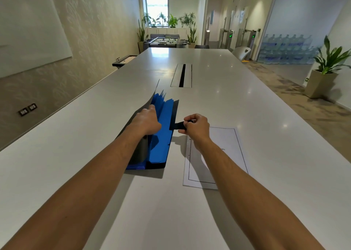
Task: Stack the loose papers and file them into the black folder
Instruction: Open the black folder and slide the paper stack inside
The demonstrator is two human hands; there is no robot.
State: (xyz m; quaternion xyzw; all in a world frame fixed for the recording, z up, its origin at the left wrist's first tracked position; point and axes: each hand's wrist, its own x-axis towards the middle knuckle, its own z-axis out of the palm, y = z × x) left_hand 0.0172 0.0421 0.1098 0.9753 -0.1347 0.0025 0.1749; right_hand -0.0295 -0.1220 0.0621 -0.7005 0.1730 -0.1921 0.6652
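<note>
The black folder (161, 135) stands open on the white table (256, 116), showing several blue inner pockets. My left hand (147, 119) grips the folder's grey-black cover at its top edge and holds it back. My right hand (195, 126) pinches the black strap tab that sticks out from the folder's right flap. A stack of white papers (229, 147) with a thin black border lies flat on the table just right of the folder, partly under my right forearm.
A cable slot with a metal lid (182, 75) is set into the table beyond the folder. A white chair (241, 52) stands at the far right edge. Potted plants (326, 67) stand on the floor to the right.
</note>
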